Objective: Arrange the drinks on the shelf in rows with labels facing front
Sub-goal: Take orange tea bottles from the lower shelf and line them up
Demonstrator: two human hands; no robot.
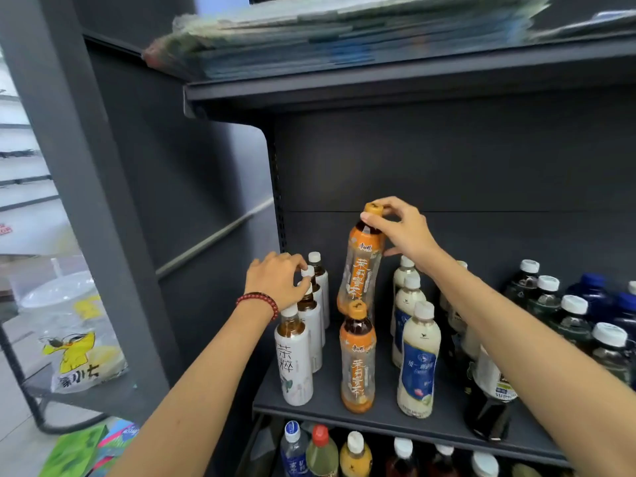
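1. My right hand [401, 232] pinches the orange cap of the tilted orange-label bottle [361, 266], thumb and fingers curled round it, directly behind the front orange bottle [358, 359] standing on the shelf [444, 425].
2. Left of that front orange bottle, my left hand [275, 280] curls its fingers round a white cap [307, 271] in the white-label row [296, 359].
3. Right of the front orange bottle stands a row of blue-label bottles [418, 359].

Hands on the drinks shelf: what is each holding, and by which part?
Right hand holds the tilted orange bottle by its cap. Left hand pinches the white cap of a white-label bottle in the left row.
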